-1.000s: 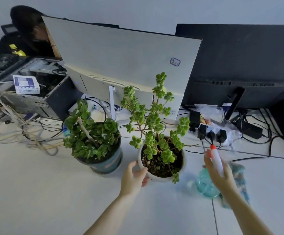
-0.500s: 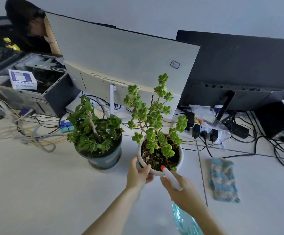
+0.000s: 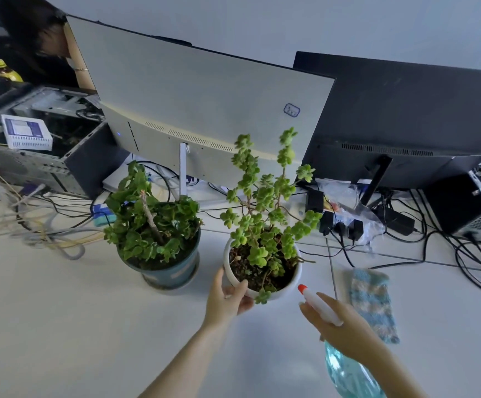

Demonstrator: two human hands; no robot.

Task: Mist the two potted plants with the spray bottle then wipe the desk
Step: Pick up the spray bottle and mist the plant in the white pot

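Left hand [image 3: 227, 297] clasps the rim of the white pot [image 3: 262, 271] at its 7 o'clock; right hand [image 3: 345, 331] grips the spray bottle [image 3: 348, 369], nozzle aimed at that pot from 4 o'clock; teal pot [image 3: 164, 271] at 9 o'clock, cloth [image 3: 374, 303] at 3 o'clock, on the worktop [image 3: 61, 326].

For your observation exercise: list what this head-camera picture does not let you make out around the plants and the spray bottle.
- Spray bottle: bottom cut off by the frame's lower edge; trigger hidden under the right hand.
- White pot: near-left side covered by the left hand.
- Any mist: none can be made out.
- Teal pot: its soil hidden by leaves.
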